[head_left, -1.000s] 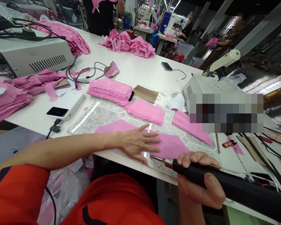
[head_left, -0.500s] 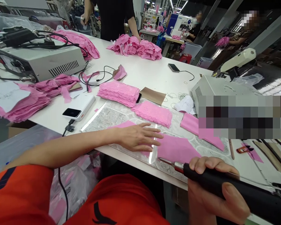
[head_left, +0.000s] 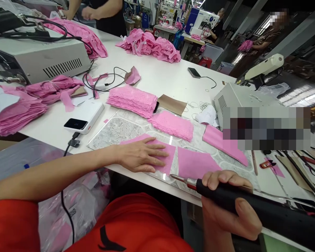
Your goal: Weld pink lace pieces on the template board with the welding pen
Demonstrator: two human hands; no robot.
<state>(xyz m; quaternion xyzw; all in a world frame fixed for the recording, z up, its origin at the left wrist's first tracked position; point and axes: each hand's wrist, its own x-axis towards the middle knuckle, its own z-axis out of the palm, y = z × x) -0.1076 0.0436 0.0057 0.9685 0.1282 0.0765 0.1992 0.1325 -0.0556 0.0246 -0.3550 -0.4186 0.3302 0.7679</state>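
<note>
My left hand [head_left: 141, 155] lies flat with fingers spread on a pink fabric piece [head_left: 170, 159]. A second pink fabric piece [head_left: 196, 165] lies just right of it across a narrow gap. My right hand [head_left: 235, 222] is wrapped around a thick black-handled tool [head_left: 280, 213] with a pointed metal tip. That tip points left, near the lower right corner of the left piece; whether it touches cannot be made out. Both pieces rest on a marble-patterned board [head_left: 120, 127]. Behind them sit a lace-edged pink stack [head_left: 172, 126] and a taller pink stack [head_left: 132, 101].
A folded pink strip [head_left: 223, 143] lies at the board's right. Grey boxes flank the table, one at left [head_left: 52, 57], one at right [head_left: 241, 96]. A white power bank [head_left: 88, 117] with a cable stands near my left forearm. A co-worker [head_left: 107, 17] stands across the table.
My left hand has drawn back left, its fingers now off the gap between the two pieces. The tool in my right hand has shifted left. The co-worker has moved left.
</note>
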